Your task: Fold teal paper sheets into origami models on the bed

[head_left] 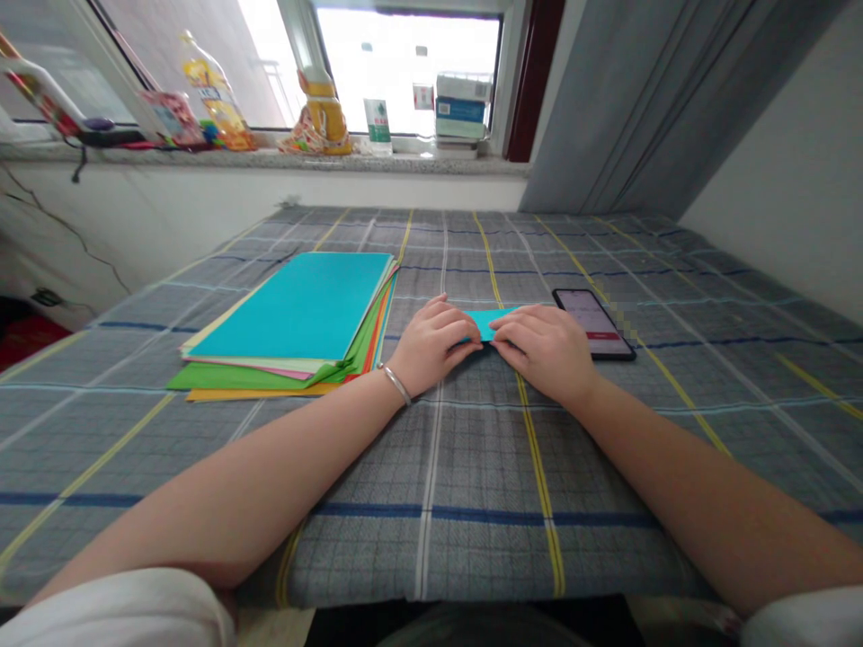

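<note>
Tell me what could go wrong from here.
The small blue paper could crumple or skew if the left hand and right hand grip it unevenly. The right hand, close to the phone, might nudge it. The bracelet on the left wrist could catch the uneven edges of the paper stack beside it.

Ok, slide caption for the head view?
Left hand and right hand hold blue paper between paper stack and phone.

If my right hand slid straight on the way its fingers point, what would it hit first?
Past the blue paper it touches, your right hand would likely meet your left hand, fingertips first. Exact depth is hard to judge.
</note>
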`<state>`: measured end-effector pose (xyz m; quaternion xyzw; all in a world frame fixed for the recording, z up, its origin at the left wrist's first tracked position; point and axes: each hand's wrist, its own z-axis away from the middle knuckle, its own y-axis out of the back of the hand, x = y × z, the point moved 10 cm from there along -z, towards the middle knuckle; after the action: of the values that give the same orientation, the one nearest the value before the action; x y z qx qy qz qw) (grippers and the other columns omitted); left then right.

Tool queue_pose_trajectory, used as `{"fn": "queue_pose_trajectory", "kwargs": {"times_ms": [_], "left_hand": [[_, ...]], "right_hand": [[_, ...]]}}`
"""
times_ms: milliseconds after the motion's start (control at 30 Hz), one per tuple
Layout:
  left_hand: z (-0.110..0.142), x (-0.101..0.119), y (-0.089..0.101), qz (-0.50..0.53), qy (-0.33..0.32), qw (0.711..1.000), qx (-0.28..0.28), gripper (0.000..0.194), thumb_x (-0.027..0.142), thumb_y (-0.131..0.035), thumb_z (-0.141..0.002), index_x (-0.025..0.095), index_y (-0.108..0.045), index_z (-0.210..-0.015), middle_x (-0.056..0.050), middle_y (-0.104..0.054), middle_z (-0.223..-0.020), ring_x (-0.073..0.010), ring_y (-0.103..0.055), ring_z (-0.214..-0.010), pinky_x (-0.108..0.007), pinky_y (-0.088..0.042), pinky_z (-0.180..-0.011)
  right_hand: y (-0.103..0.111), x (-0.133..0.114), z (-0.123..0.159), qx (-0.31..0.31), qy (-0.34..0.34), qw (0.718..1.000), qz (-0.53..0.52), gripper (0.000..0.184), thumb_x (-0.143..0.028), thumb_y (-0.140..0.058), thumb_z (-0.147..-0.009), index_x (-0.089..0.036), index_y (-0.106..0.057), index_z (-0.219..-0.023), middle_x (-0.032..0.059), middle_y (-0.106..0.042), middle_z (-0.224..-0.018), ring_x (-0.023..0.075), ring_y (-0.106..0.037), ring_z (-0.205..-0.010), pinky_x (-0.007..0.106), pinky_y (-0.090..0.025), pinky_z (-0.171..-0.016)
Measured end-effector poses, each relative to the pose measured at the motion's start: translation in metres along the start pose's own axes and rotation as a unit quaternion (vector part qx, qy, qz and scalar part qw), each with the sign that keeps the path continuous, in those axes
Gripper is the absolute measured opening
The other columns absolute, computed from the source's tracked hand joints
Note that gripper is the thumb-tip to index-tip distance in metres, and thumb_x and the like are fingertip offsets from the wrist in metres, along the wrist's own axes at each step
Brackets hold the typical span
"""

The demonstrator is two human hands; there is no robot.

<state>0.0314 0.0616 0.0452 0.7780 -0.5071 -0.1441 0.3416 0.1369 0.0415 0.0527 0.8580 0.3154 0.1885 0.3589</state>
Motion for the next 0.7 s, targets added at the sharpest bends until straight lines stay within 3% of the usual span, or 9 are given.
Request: {"fn": "queue_pose_trajectory", "kwargs": {"times_ms": [200,700], "left_hand": [[-0.001,-0.001,0.003,-0.084,0.021,0.996,-0.003,0.016,0.033,-0.061,-0.092,0.024,-0.066,-0.080,0.003,-0.072,-0.085,-0.0156,-0.061,-0.087,-0.044,-0.029,-0.111],[0.002,-0.025,0.011,-0.074,0.070,0.995,-0.007,0.012,0.030,-0.063,-0.090,0.023,-0.063,-0.080,0.002,-0.072,-0.091,-0.0169,-0.061,-0.093,-0.047,-0.023,-0.115]], "right_hand": [[-0.002,0.000,0.000,-0.005,0.001,1.000,0.008,0.015,-0.025,-0.056,-0.093,-0.022,-0.068,-0.084,0.0013,-0.076,-0.094,0.0207,-0.068,-0.093,0.036,-0.049,-0.083],[0.006,0.041,0.010,0.015,-0.062,0.998,-0.003,0.009,-0.019,-0.060,-0.085,-0.023,-0.067,-0.081,0.0008,-0.077,-0.089,0.0208,-0.069,-0.086,0.036,-0.051,-0.078]]}}
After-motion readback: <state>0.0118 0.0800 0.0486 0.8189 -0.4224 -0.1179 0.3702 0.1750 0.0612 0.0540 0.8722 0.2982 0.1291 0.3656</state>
